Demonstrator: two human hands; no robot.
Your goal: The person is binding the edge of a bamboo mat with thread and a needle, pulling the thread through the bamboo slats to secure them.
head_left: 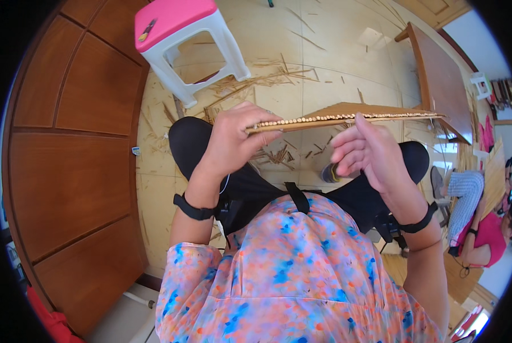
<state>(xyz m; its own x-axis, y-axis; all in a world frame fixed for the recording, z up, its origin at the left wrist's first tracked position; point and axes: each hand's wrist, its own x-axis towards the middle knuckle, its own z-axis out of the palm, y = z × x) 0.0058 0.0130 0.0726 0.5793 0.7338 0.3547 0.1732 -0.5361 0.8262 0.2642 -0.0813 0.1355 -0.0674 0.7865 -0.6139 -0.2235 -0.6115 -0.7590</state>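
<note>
A flat panel of thin tan stalks (370, 108) hangs in front of me over my knees, seen almost edge-on. Its near edge shows a row of pale cut stalk ends. My left hand (236, 134) grips the panel's left end, fingers on top and thumb beneath. My right hand (370, 151) is beside the panel's near edge, right of its middle. That thumb points up at the edge, while the loosely curved fingers stay below and apart from the panel. Whether the right thumb touches the stalk ends, I cannot tell. The panel's top face is mostly hidden by the angle.
A pink-topped white stool (181, 17) stands ahead on the left, a small cutting tool (147, 30) lying on it. Stalk scraps (279, 154) litter the tiled floor. Brown wooden cabinet doors (76, 188) line the left. A wooden table (442, 80) and another person (485, 237) are at right.
</note>
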